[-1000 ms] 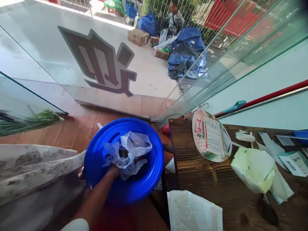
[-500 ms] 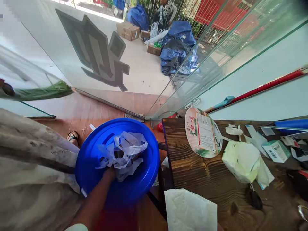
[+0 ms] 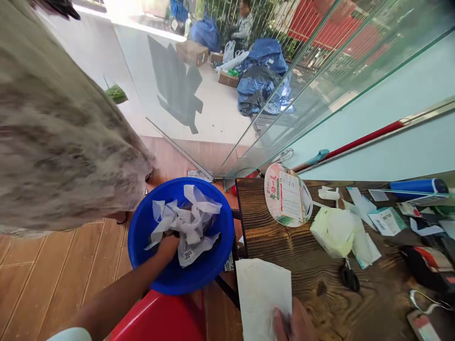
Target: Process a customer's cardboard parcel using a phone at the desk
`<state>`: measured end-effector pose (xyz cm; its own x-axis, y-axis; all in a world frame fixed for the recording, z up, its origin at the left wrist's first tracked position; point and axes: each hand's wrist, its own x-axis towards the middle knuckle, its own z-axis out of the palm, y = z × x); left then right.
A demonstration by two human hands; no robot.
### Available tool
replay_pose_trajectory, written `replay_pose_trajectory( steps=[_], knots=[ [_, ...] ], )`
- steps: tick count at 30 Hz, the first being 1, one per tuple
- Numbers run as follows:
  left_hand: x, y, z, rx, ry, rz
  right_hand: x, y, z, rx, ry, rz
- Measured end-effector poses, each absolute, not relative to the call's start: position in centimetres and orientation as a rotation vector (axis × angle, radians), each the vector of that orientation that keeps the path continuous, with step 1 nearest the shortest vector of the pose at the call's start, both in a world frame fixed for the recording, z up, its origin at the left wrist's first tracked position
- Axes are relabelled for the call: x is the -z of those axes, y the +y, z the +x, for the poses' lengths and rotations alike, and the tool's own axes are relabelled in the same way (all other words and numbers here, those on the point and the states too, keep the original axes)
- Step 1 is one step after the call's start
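Observation:
A blue tub [image 3: 137, 260] stands on a red stool [image 3: 167, 317], with a thin white plastic bag [image 3: 192, 222] lying loosely inside. My left hand [image 3: 169, 246] reaches into the tub from the lower left, and its fingers disappear in the mouth of the bag. What they touch in there is hidden. At the bottom, my right hand [image 3: 296, 324] grips the lower right edge of a white folded paper [image 3: 263, 289], thumb on top. That paper overlaps the near left edge of the dark wooden table [image 3: 302, 265].
On the table lie a round hand fan [image 3: 287, 195], a yellowish tissue pack [image 3: 334, 231], a small box [image 3: 387, 220] and a blue cylinder [image 3: 415, 187]. A glass door [image 3: 227, 137] stands ahead. A person in a patterned garment [image 3: 64, 142] is close on the left.
My right hand has come into view on the white paper. The person on the left has stepped forward past the tub. My left hand stays at the bag, whose folds have shifted.

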<state>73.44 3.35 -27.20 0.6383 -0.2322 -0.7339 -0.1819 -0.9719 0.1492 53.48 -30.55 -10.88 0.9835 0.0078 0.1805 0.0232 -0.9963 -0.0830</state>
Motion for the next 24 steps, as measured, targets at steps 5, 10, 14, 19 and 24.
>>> replay_pose_trajectory(
  steps=[5,10,14,19,24],
  knots=[
    [19.1,2.5,73.2,1.06,-0.599,2.875,9.5,-28.3,55.7,0.489,-0.067,-3.061],
    [11.2,3.6,70.6,0.838,-0.73,2.917,9.0,-27.5,57.0,0.602,-0.126,-2.971],
    [5.6,7.2,66.6,0.696,-0.693,2.969,9.3,-27.3,57.2,0.413,0.134,-2.709],
    [1.3,12.7,59.6,0.231,-0.664,2.99,8.8,-26.7,58.4,0.324,0.281,-2.481],
    [-0.8,15.7,52.1,-0.222,-0.657,2.774,6.7,-23.3,57.1,0.337,0.549,-2.112]
  ],
)
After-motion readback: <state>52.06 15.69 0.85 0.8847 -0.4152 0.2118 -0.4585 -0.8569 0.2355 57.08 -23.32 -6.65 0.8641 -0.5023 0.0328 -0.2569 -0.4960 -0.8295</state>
